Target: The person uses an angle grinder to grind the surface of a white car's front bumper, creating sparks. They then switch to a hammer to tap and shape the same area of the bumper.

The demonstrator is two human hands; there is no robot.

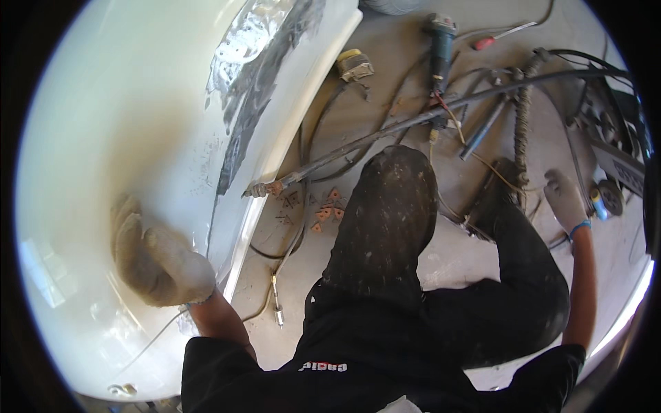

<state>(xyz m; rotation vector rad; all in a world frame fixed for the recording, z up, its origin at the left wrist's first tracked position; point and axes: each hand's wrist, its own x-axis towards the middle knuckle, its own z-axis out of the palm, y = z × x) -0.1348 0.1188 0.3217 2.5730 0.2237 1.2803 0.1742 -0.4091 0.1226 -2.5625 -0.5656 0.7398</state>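
Observation:
My left hand point(162, 265), in a dirty cloth glove, is at a glossy white curved body panel point(103, 172). Its fingers are bent but stand apart from the thumb, and I see nothing in them. Beyond it the panel carries a bare, shiny and dark sanded patch point(251, 76) along its edge. My right hand point(564, 199), also gloved, is out to the right, low beside a thin yellowish hose point(506, 180). Its fingertips point away, so their grip is hidden. A long dark rod point(385, 131) has its metal tip point(258, 189) by the panel's edge.
An angle grinder point(441, 51), a red-handled screwdriver point(485, 43) and a worn yellow-topped block point(354, 65) lie on the floor. Small copper-coloured triangular tabs point(330, 210) lie near my knee. Hoses, a cloth-wrapped cable point(523, 117) and a wheeled machine point(616, 165) are to the right.

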